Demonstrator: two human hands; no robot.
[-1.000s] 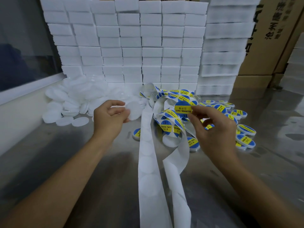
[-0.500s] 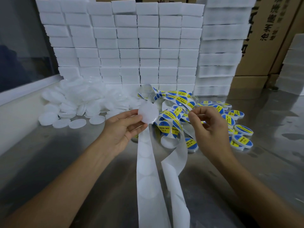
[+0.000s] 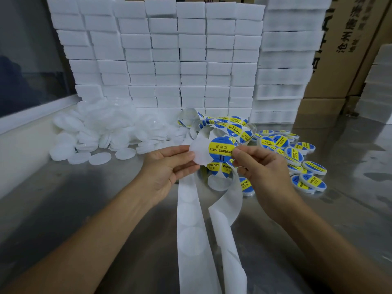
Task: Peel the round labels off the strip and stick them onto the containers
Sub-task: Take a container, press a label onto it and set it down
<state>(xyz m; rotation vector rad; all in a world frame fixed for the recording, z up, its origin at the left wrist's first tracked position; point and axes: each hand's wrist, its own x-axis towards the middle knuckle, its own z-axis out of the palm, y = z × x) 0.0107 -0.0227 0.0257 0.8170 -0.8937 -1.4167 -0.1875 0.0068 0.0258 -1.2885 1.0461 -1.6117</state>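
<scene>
- Head view looks down on a steel table (image 3: 70, 209) with both forearms reaching in from below.
- Left hand (image 3: 169, 166) pinches a round white container (image 3: 199, 152) by its left edge, thumb on top and fingers underneath, holding it up above the table.
- Right hand (image 3: 263, 172) pinches a round blue and yellow label (image 3: 221, 148) at its right edge between thumb and forefinger; the label reads "SOLDERING PASTE".
- Label overlaps the right part of the container; whether it is already stuck down I cannot tell.
- Label strip (image 3: 231, 127) curls in loops just behind the hands, with more blue and yellow labels on it.
- White backing paper (image 3: 191, 230), stripped of labels, trails from under the hands towards the near edge of the table in two bands.
- Pile of unlabelled white containers (image 3: 99, 132) lies on the table to the left.
- Labelled containers (image 3: 301, 160) lie scattered on the table to the right of the right hand.
- Wall of stacked white blocks (image 3: 165, 56) stands behind everything, with brown cartons (image 3: 347, 49) at the right.
</scene>
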